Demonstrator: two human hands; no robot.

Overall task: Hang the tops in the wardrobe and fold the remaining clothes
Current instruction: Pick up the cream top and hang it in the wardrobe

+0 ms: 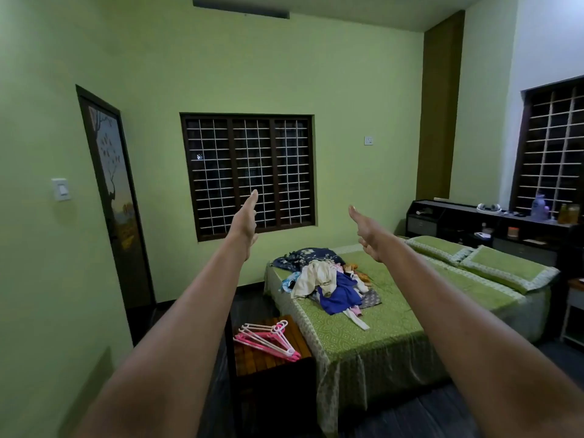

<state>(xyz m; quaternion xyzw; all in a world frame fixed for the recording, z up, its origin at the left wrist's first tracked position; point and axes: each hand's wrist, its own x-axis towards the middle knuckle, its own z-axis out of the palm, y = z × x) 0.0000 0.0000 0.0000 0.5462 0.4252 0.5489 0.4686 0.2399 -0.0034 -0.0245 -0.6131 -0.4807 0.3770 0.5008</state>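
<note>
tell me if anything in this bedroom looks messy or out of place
Yes: a jumbled heap of clothes lies unfolded on the bed, and pink hangers lie loose on the wooden stool beside it. Both hands hold nothing.

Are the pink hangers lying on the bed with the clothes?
No, the pink hangers lie on a wooden stool beside the bed, apart from the clothes pile.

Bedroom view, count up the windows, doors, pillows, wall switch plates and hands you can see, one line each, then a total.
Windows: 2
Doors: 1
Pillows: 2
Wall switch plates: 2
Hands: 2, left and right, both empty
Total: 9
</note>
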